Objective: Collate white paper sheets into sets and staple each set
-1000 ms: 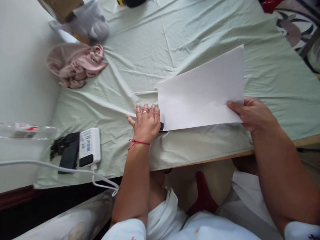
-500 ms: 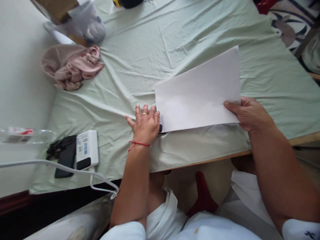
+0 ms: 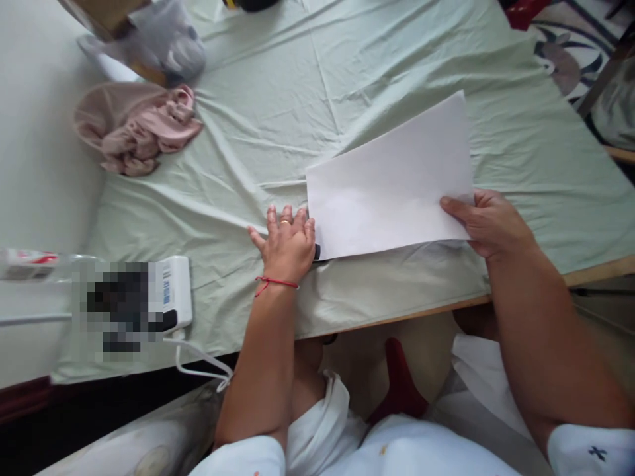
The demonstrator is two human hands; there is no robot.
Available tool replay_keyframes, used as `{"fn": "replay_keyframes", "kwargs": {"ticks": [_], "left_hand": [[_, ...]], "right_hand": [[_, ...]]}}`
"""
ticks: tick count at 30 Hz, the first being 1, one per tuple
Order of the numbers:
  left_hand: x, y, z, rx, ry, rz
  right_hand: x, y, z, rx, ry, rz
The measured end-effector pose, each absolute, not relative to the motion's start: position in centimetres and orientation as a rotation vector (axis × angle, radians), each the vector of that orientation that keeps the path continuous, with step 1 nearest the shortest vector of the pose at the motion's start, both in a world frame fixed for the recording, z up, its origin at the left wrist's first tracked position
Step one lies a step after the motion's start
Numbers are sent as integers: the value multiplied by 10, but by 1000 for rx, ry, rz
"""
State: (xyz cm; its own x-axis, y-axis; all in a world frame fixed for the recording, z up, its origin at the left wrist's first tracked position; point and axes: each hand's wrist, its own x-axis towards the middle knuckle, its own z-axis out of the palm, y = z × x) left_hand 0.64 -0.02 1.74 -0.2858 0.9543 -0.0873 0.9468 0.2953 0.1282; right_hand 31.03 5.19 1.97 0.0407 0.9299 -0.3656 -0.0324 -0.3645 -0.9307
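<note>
My right hand point(image 3: 499, 221) pinches the right edge of a white sheet of paper point(image 3: 391, 182), its thumb on top. That edge is tilted up off the cloth, and the left end lies low beside my left hand point(image 3: 288, 244). Palm down with spread fingers, my left hand rests by the paper's lower left corner. A small black thing point(image 3: 317, 252) shows between that hand and the corner; most of it is hidden, so I cannot tell its kind. A red string is tied round my left wrist.
A pale green cloth point(image 3: 258, 86) covers the table. Pink crumpled fabric point(image 3: 143, 135) and a plastic bag point(image 3: 169, 43) lie at the upper left. A white box-shaped device point(image 3: 178, 291) with a white cable point(image 3: 203, 360) and a plastic bottle point(image 3: 34, 266) are at the left.
The view has shifted slightly. Both hands and the paper keep nearly the same places relative to the table. An area beside the white device is now pixelated.
</note>
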Motion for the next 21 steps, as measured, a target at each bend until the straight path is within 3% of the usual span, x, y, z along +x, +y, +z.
{"fn": "replay_keyframes", "kwargs": {"ticks": [21], "left_hand": [[5, 0, 13, 1756, 2415, 151]], "right_hand": [[310, 51, 17, -1473, -984, 1438]]}}
